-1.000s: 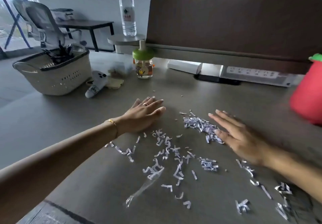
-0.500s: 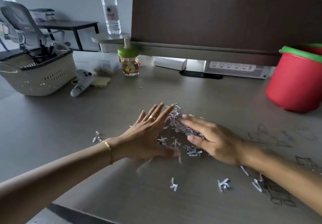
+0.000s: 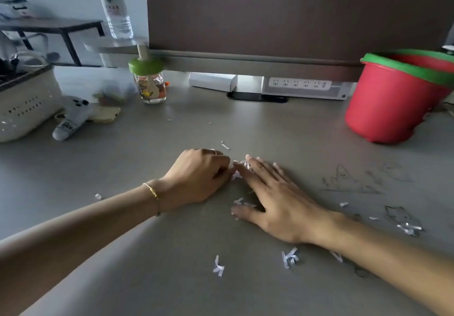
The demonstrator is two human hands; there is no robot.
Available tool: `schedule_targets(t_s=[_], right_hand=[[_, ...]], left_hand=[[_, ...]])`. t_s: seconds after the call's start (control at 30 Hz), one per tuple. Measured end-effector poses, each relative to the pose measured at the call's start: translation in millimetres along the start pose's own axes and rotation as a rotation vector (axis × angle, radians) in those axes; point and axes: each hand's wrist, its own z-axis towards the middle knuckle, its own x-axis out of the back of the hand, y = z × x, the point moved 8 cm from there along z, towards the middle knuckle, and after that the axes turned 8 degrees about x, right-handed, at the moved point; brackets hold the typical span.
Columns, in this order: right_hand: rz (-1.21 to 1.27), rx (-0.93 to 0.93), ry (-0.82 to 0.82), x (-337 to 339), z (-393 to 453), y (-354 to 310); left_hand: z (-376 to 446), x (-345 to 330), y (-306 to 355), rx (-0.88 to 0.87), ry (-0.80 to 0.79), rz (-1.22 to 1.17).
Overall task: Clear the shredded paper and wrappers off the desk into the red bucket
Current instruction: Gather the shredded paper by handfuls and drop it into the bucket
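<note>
We rest both hands on the grey bench (image 3: 172,278), close together at its middle. Our left hand (image 3: 199,178) lies knuckles up with its fingers (image 3: 222,165) curled inward over a small heap of shredded paper (image 3: 242,168); white strips show at its fingertips, so it seems to be grasping them, though the heap is mostly hidden. Our right hand (image 3: 277,205) lies flat on the bench with fingers straight and spread, released, its fingertips touching the same heap from the other side.

Loose shreds lie scattered nearer us: one tuft (image 3: 218,267) below the hands, another (image 3: 290,258) just beside the right wrist, and more (image 3: 409,228) well off to the right.

The red bucket (image 3: 393,104), with its green rim, stands on the bench at the far right, well apart from the hands. At the far left stands a white basket (image 3: 27,109), with a small plush toy (image 3: 72,119) lying just beside it. A jar with a green lid (image 3: 149,82) stands farther back, near the brown divider panel (image 3: 294,13), and a water bottle (image 3: 115,5) stands on a small shelf above.
</note>
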Motion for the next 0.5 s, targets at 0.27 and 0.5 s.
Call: schedule_targets(t_s=[0.27,0.5], right_hand=[[-0.135,0.113,0.29,25.1,45.2,1.4],[-0.236,0.294,0.407,34.9,34.4,-13.9]], left_hand=[[0.8,3.8,-12.3,0.02,0.038,0.028],[0.5,4.4,-8.9,-0.013,0.043,0.027]])
